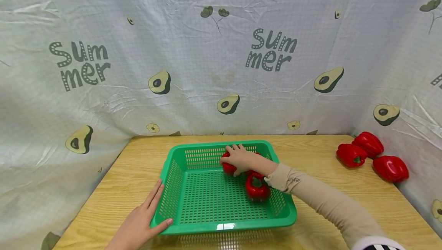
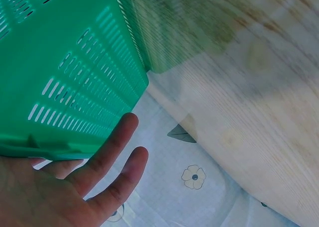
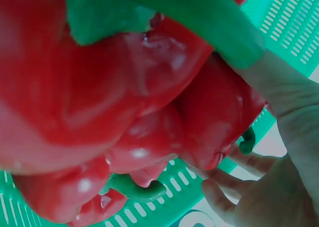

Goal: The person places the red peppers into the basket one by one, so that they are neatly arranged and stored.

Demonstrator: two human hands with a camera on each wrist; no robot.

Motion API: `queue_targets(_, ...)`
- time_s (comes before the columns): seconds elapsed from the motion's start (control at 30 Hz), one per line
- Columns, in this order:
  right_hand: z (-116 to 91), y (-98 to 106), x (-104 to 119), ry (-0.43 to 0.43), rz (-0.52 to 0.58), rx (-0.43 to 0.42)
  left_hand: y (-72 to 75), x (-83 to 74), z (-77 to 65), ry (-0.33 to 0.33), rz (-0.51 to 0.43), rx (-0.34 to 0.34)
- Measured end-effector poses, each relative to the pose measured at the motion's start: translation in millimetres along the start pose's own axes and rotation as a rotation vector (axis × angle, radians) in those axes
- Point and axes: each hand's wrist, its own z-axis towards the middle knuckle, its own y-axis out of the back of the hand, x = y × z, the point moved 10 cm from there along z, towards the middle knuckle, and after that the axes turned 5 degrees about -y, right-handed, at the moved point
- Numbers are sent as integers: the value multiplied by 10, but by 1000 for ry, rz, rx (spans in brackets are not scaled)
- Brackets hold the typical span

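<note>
A green plastic basket (image 1: 224, 227) with slotted walls stands on the table. My left hand (image 1: 138, 219) lies against its left side, fingers straight along the outer wall and thumb by the front rim; the left wrist view shows these fingers (image 2: 112, 150) extended beside the slots. Inside the basket, my right hand (image 1: 241, 158) grips a red bell pepper (image 1: 228, 169) near the back wall. From the right wrist, that pepper (image 3: 219, 117) appears between thumb and fingers. Another red bell pepper (image 1: 257, 191) sits nearer the basket's right side, and others are partly hidden beneath my forearm.
Three more red bell peppers lie on the table's right side: one on the left (image 1: 351, 155), one behind (image 1: 368, 143) and one in front (image 1: 391, 168). A printed white cloth (image 1: 193, 119) hangs behind the wooden table (image 1: 310, 146) and along its sides.
</note>
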Motion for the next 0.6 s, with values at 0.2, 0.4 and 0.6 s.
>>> queue_targets(0.2, -4, -38, -7, -9, 1, 35, -3, 5, 3, 2, -6, 3)
queue_targets(0.4, -23, -81, -11, 0, -48, 36, -20, 13, 4, 10, -20, 26)
queue_targets(0.6, -49, -53, -34, -12, -80, 11, -13, 9, 5, 6, -9, 16)
